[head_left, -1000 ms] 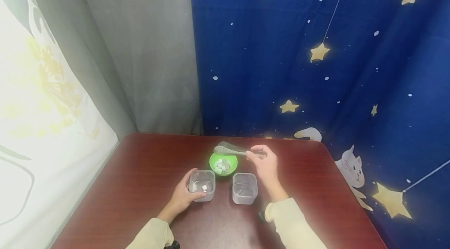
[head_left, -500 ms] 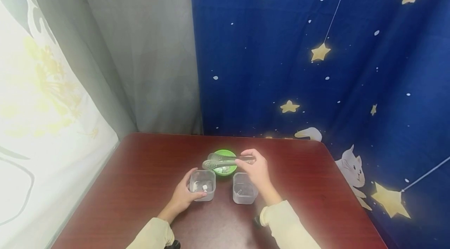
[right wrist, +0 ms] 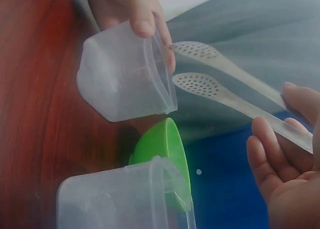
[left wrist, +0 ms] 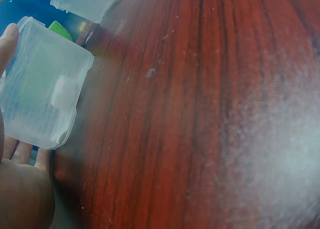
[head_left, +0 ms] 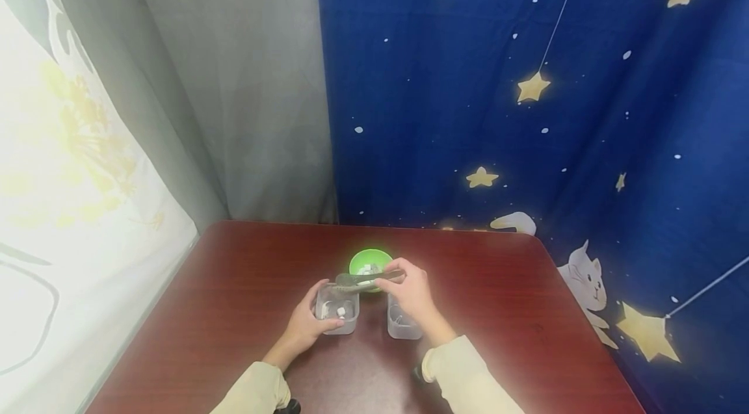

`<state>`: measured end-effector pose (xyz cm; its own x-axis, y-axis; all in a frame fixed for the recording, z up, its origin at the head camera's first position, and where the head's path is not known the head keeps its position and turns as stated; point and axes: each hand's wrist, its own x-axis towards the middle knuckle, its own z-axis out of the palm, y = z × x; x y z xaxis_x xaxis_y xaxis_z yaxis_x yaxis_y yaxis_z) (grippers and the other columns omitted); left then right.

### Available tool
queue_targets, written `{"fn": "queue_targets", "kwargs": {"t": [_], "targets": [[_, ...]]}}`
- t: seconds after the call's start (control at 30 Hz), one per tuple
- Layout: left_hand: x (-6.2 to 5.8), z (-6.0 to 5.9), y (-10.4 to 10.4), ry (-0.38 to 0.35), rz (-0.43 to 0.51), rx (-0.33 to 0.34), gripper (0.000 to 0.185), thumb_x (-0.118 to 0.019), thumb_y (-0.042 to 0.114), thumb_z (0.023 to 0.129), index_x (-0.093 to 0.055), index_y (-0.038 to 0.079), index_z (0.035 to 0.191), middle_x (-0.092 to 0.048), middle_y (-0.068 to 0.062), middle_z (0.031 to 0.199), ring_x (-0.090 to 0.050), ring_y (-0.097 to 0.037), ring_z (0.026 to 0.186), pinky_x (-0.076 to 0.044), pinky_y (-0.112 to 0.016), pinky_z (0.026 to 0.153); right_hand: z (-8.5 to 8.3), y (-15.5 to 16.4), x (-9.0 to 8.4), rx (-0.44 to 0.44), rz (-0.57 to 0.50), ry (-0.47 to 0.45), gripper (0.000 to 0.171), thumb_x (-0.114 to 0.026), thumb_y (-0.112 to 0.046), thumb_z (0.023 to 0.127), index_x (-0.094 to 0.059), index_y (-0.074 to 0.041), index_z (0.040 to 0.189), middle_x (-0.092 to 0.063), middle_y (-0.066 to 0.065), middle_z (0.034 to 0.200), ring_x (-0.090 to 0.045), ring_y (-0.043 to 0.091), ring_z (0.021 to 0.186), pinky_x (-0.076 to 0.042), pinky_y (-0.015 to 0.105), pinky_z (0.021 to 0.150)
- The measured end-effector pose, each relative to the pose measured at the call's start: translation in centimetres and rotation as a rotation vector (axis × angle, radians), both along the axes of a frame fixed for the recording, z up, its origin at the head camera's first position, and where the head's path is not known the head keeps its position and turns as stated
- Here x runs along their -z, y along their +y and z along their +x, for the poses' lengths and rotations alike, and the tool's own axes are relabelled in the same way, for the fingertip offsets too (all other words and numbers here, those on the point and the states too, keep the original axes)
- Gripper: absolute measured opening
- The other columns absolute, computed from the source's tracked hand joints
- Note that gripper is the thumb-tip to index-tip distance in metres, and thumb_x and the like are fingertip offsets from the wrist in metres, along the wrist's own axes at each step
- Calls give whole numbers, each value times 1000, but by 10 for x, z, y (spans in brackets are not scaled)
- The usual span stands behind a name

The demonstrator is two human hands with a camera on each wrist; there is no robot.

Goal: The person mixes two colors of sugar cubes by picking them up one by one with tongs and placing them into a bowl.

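Two perforated translucent tongs (right wrist: pixel 225 89) tips

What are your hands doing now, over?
Left hand grips left clear box, one white cube inside. Right hand holds tongs, tips apart, empty, above that box. Nothing blocking.

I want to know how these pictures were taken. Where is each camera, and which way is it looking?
Head: worn on the head, looking forward and down at the table; both hands and sleeves show.
Left wrist: low by the left hand, looking across the tabletop at the left container.
Right wrist: by the right hand, looking at the tongs.
Shared: the green bowl and both containers appear in every view.
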<state>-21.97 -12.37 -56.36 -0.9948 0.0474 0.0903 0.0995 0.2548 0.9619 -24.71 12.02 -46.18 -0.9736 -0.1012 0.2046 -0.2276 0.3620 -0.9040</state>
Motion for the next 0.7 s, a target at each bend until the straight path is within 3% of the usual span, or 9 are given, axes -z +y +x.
{"fn": "queue_targets", "kwargs": {"t": [0.17, 0.4, 0.7], "targets": [[0, 0, 0, 7, -13, -3, 98, -93, 17, 60, -43, 10, 144, -58, -14, 126, -61, -30, 99, -53, -38, 80, 2, -5, 1, -26, 107, 14, 26, -83, -23, 76, -70, -11, 94, -73, 5, 88, -70, 17, 75, -55, 32, 62], [1, 0, 0, 14, -3, -1, 99, -93, 16, 60, -42, 9, 145, -59, -14, 123, -61, -27, 97, -53, -36, 79, 7, -10, 1, 0, 337, -19, 25, -80, -37, 78, -70, -26, 98, -73, -8, 88, -68, 7, 77, -51, 43, 67], [4, -1, 1, 41, 15, 18, 97, -92, 13, 62, -41, 7, 145, -58, -17, 124, -62, -31, 96, -54, -39, 79, 8, -19, 11, -105, 241, 68, 20, -81, -18, 79, -69, -13, 95, -72, 0, 90, -70, 14, 78, -54, 24, 63]]}}
